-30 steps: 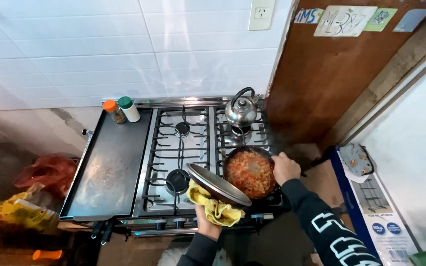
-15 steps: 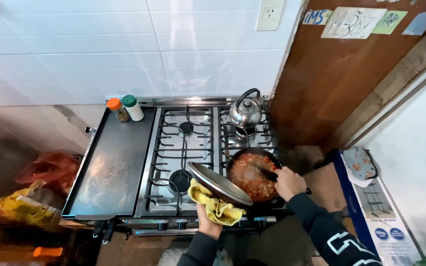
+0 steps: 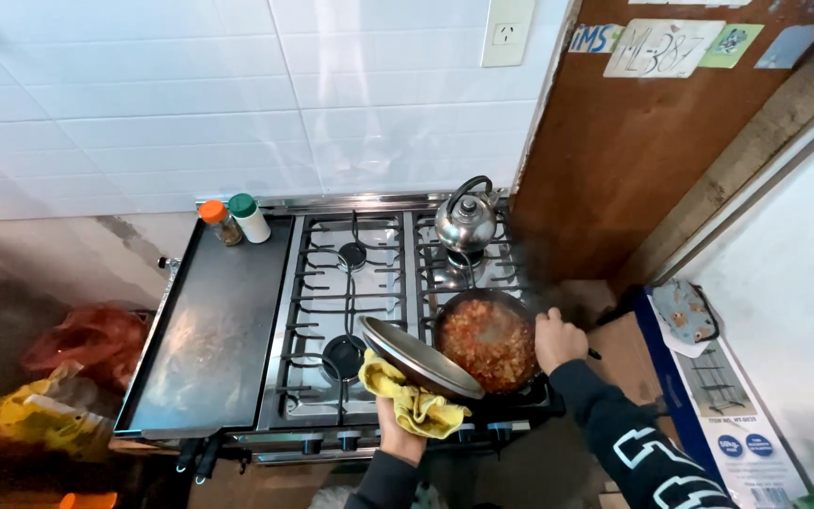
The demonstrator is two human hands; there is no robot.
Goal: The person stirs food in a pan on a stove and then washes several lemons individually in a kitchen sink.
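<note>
1. Head view, left hand (image 3: 399,435): closed on a yellow cloth (image 3: 414,401), gripping the pan lid (image 3: 421,358) through it. Lid is tilted, held off the pan at its left edge, over the front of the stove (image 3: 355,311). Same hold as a second ago.
2. Right hand (image 3: 558,339): fist at the pan's right rim. I can't tell what it grips. Half a second ago it reached over the food; now it's back at the rim.
3. Frying pan (image 3: 489,341): on the front right burner, uncovered, holding a red chunky sauce. Position unchanged.
4. Read: pan is open and steadied, contents accessible.
5. Around: kettle (image 3: 464,221) on the rear right burner; two spice jars (image 3: 236,219) at the griddle's (image 3: 209,330) back corner; bags (image 3: 40,396) on the floor, left.
</note>
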